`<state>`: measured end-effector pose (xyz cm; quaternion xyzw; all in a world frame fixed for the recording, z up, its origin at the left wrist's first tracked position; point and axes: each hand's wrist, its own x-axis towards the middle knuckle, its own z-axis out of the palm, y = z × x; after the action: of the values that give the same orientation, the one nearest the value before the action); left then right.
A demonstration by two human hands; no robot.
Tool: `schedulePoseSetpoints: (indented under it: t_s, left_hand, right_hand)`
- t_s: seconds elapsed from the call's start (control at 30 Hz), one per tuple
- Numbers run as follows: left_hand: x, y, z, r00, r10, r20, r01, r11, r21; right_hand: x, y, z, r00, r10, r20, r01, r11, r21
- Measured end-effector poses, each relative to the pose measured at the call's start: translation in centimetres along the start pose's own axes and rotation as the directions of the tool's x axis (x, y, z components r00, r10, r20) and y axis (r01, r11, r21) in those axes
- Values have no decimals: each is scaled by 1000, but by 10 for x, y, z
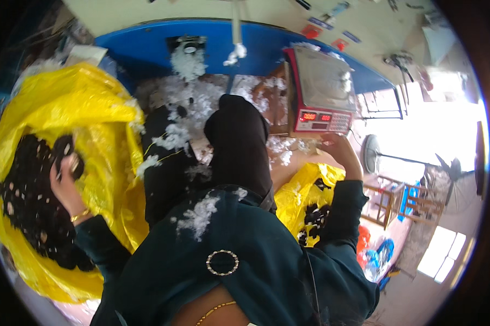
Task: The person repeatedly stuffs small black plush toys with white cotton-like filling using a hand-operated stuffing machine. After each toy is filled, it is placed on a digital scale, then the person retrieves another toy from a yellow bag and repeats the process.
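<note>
At the left, my left hand (66,187) reaches into a large yellow plastic bag (65,89). Its fingers are closed around a few dark pieces (64,146) with pale spots. Below the hand lies a heap of similar black pieces (35,206), too small to name. My right hand (335,144) is at the front edge of a red digital scale (321,124), beside its keypad. The right fingers are partly hidden and small, so I cannot tell whether they hold anything. The scale's metal pan (326,76) carries some white scraps.
A second yellow bag (288,204) with black pieces stands by my right side. White fluffy waste (201,214) lies on my lap and under the blue-edged bench (141,46). A standing fan (371,154) and a wooden stool (386,204) are at the right.
</note>
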<state>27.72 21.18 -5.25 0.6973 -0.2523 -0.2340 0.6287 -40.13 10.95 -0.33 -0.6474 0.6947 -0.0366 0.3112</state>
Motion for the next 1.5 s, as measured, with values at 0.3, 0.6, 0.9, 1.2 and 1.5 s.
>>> schedulePoseSetpoints:
  t_s: [0.3,0.6,0.9,1.2,1.5]
  left_hand:
    - [-102,57,206,878,-94,469,270,907,-324]
    - [-104,83,209,370,598,711,-867,497,33]
    - [-103,63,238,634,116,764,59,979,-198]
    - [-115,67,249,562,-97,822,545,791,-279]
    - [-82,72,265,114,-370,922,795,590,138]
  right_hand:
    - [54,-265,112,637,-720,274,455,639,620]
    - [65,-239,122,906,-287,311,-228,288,930]
    - [54,-236,100,771,-459,441,-331,303,894]
    - [42,-241,115,684,-687,-244,729,653,203]
    - [56,-218,85,467,-875,-127,878,476,-46]
